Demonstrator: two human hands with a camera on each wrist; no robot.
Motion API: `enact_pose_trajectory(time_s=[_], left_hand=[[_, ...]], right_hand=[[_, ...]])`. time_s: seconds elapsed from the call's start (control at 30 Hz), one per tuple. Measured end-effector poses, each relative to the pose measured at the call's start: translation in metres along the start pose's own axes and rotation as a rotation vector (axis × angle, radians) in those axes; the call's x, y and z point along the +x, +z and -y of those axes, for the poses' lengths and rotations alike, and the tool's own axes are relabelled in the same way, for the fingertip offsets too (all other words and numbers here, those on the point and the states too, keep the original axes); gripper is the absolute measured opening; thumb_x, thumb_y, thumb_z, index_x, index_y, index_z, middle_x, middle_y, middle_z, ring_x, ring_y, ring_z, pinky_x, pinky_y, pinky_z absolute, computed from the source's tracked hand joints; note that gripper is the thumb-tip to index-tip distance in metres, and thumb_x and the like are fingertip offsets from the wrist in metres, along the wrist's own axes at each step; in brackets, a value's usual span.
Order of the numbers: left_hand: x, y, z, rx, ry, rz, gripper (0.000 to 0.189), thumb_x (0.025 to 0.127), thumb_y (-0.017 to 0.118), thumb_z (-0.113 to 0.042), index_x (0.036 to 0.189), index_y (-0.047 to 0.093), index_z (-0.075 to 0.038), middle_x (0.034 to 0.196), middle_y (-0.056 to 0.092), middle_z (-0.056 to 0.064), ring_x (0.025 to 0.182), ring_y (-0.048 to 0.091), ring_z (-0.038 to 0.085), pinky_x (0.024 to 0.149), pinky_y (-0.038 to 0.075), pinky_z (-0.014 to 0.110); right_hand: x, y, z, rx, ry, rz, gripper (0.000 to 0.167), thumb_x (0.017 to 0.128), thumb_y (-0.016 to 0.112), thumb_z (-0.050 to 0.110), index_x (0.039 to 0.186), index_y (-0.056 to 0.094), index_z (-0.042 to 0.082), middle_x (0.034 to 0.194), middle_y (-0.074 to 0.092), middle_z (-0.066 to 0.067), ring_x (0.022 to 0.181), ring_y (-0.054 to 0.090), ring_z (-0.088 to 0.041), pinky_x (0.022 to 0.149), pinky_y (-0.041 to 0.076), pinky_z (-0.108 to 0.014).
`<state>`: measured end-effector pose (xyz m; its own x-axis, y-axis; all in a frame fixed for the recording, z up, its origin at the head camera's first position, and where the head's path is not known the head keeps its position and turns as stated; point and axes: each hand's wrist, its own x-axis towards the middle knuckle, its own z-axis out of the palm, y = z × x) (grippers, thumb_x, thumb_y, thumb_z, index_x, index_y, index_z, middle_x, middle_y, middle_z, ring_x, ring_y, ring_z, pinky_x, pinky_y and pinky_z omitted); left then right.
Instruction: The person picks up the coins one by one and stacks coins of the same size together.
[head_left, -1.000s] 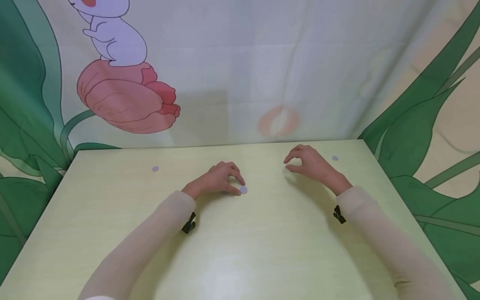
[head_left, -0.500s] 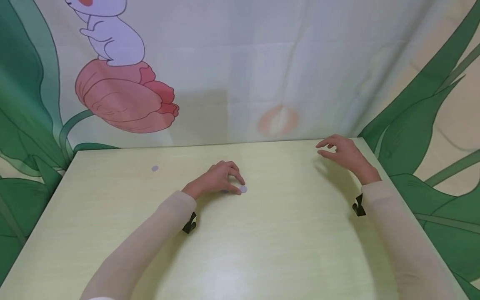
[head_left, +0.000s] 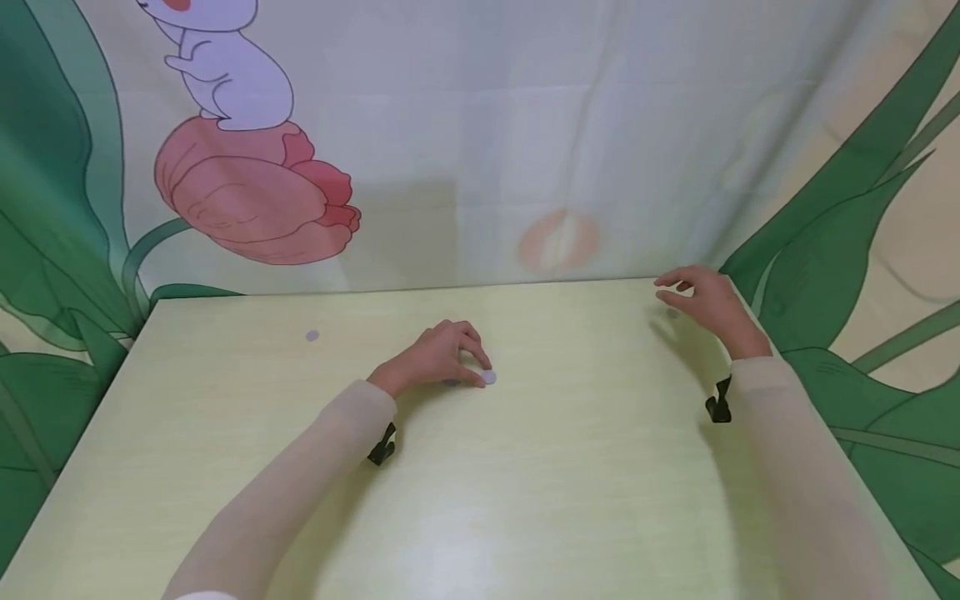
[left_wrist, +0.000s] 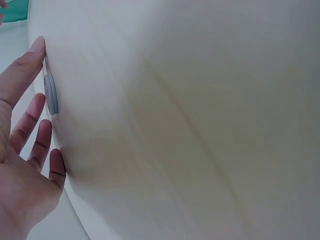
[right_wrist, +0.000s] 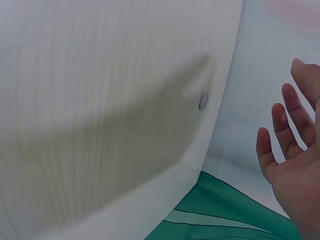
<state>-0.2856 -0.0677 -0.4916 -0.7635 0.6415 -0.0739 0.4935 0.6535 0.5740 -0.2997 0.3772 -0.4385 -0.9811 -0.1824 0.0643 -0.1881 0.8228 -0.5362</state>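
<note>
My left hand [head_left: 438,354] rests low over the table's middle, thumb and index finger spread apart. A pale purple disc [head_left: 489,377] lies at those fingertips; whether they touch it is unclear. Partly hidden beneath the thumb side of that hand is another disc [head_left: 452,382]. In the left wrist view, a grey disc [left_wrist: 51,95] with a thick edge lies beside the fingers. At the far right, my right hand [head_left: 708,304] hovers above the table with its fingers loosely bent, holding nothing. Below it lies a small flat disc [head_left: 672,313], also visible as a grey disc [right_wrist: 203,101] from the right wrist.
Another purple disc [head_left: 312,336] lies at the back left of the pale wooden table [head_left: 480,517]. A printed curtain [head_left: 420,133] with a rabbit, a flower and leaves hangs behind the table's back edge.
My right hand has moved rightward and back, from beside the middle to over the far right disc, slowing lately. The left hand has stayed in place.
</note>
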Motion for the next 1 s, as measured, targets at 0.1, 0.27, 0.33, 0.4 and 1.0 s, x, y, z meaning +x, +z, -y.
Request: enact_pose_trajectory(time_s=[0.1,0.27,0.33,0.4,1.0], left_hand=[[0.001,0.0,0.0,0.006,0.008,-0.006,0.024,0.077,0.09,-0.033,0.098,0.083,-0.025,0.12,0.063,0.001,0.116,0.052,0.025,0.099,0.04,0.047],[0.001,-0.001,-0.002,0.013,0.01,-0.008,0.02,0.077,0.09,-0.033,0.094,0.083,-0.026,0.119,0.063,0.0,0.115,0.051,0.025,0.097,0.04,0.045],[0.0,-0.001,-0.002,0.012,0.014,-0.008,0.014,0.079,0.09,-0.031,0.09,0.083,-0.026,0.118,0.063,0.0,0.116,0.052,0.025,0.099,0.04,0.047],[0.0,-0.001,-0.002,0.021,0.02,-0.007,0.01,0.08,0.088,-0.03,0.087,0.083,-0.027,0.119,0.063,0.0,0.117,0.053,0.026,0.1,0.04,0.049],[0.005,0.007,-0.027,0.211,0.106,0.069,0.031,0.082,0.084,-0.043,0.112,0.078,-0.033,0.129,0.058,-0.003,0.116,0.047,0.023,0.091,0.037,0.045]], right_hand=[[0.001,-0.004,-0.003,0.017,0.025,0.002,0.039,0.103,0.062,0.029,0.131,0.065,0.002,0.139,0.055,-0.022,0.12,0.053,-0.041,0.096,0.045,-0.057],[0.002,-0.006,-0.009,0.01,0.042,0.013,0.038,0.102,0.064,0.027,0.13,0.065,0.001,0.137,0.056,-0.022,0.118,0.053,-0.04,0.096,0.045,-0.056],[0.002,-0.005,-0.011,-0.011,0.041,0.024,0.037,0.1,0.066,0.026,0.128,0.067,0.001,0.135,0.058,-0.022,0.117,0.053,-0.04,0.096,0.045,-0.055],[0.001,-0.004,-0.013,-0.026,0.039,0.029,0.037,0.1,0.067,0.025,0.127,0.067,0.0,0.133,0.059,-0.023,0.116,0.054,-0.04,0.096,0.045,-0.054],[-0.005,0.0,-0.03,-0.021,0.081,0.044,0.039,0.1,0.066,0.025,0.128,0.064,-0.003,0.129,0.061,-0.027,0.114,0.054,-0.042,0.097,0.044,-0.056]])
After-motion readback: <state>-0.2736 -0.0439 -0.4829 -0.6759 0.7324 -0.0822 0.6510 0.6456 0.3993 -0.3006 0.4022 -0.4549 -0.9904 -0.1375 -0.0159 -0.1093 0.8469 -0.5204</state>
